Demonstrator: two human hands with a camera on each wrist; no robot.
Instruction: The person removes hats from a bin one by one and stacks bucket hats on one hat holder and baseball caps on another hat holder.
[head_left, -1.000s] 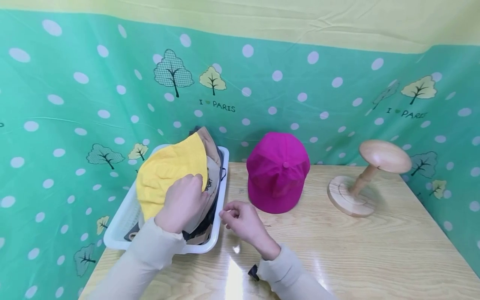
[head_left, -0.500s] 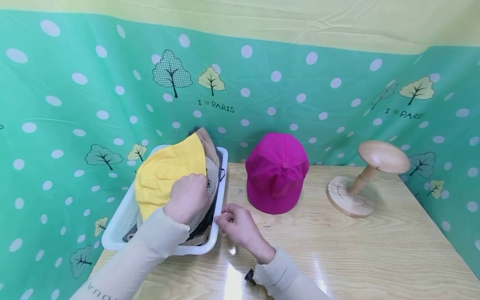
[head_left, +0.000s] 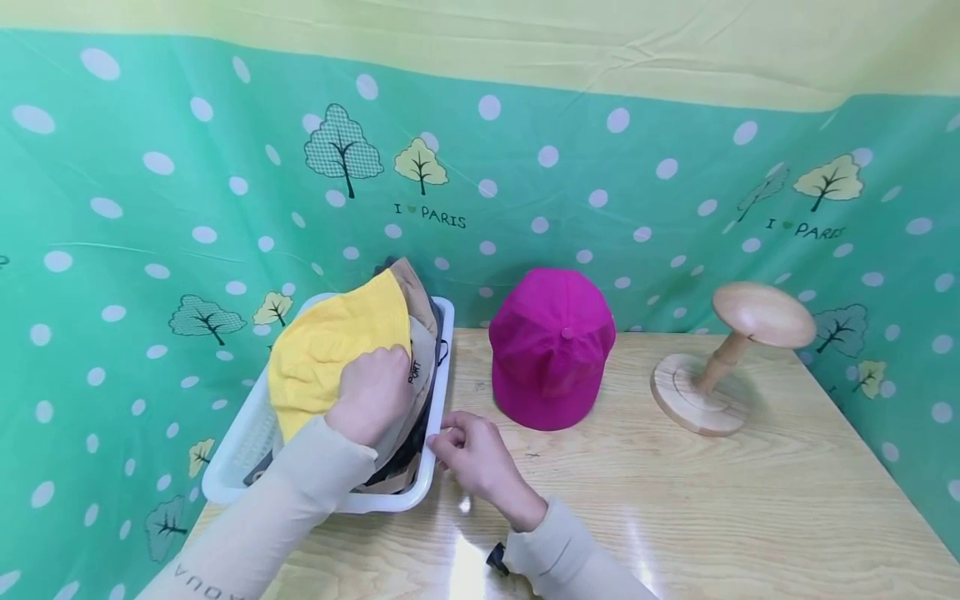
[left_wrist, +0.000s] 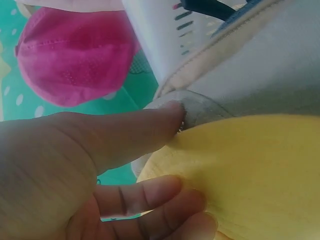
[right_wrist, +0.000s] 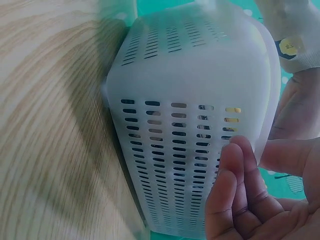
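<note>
In the head view, a white plastic basket (head_left: 444,350) is packed with hats. A yellow bucket hat (head_left: 330,333) lies uppermost, against a grey hat (head_left: 422,346) with dark lettering. My left hand (head_left: 375,392) pinches the yellow hat's edge; in the left wrist view its thumb lies by the edge of the yellow cloth (left_wrist: 260,170) and the other fingers curl on the far side. My right hand (head_left: 480,457) holds the basket's near right rim between thumb and fingers, with fingertips (right_wrist: 239,145) against the slotted outer wall in the right wrist view.
A magenta cap (head_left: 553,350) sits on the wooden table (head_left: 675,517) to the right of the basket, brim toward me. Farther right stands a wooden hat stand (head_left: 723,362) with a round top. A green dotted curtain (head_left: 540,192) hangs close behind and at both sides.
My right hand has shifted slightly left, from beside the basket to its rim. The left hand moved slightly right early on, staying at the yellow hat's edge. The hats look almost unmoved.
</note>
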